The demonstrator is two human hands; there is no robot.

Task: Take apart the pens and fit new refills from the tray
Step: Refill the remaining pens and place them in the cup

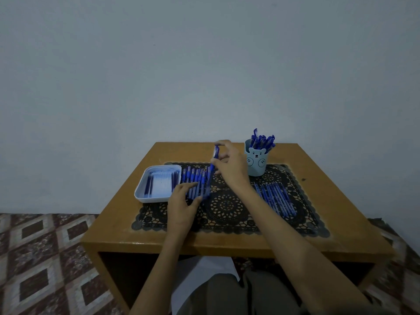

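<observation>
right hand: raised over the mat, fingertips pinched on 1 pen, held near upright, tip down, above the row's right end.
left hand: flat, fingers loosely spread, resting on the near end of the row; holds nothing that shows.
row: blue pens lying side by side on the mat, just right of the tray, touching or nearly so.
tray: white, at the mat's left edge; a few dark refills lie along its left and right sides, middle bare.
step, as judged: either setting the pen down at the row's right end or lifting it from there; cannot tell which.
risk 1: the lowered tip may strike a neighbour and roll the packed row toward the tray.
risk 2: the pinch sits high on the barrel, so the pen may swing or slip.
risk 3: the left hand's weight may skew the row.
cup: pale blue, bear face, full of pens, just right of the right hand; a wide elbow move could tip it.
loose pile: thin pale-blue sticks on the mat's right, under the right forearm; a dropped arm would scatter them.
mat: black lace, on the table.
</observation>
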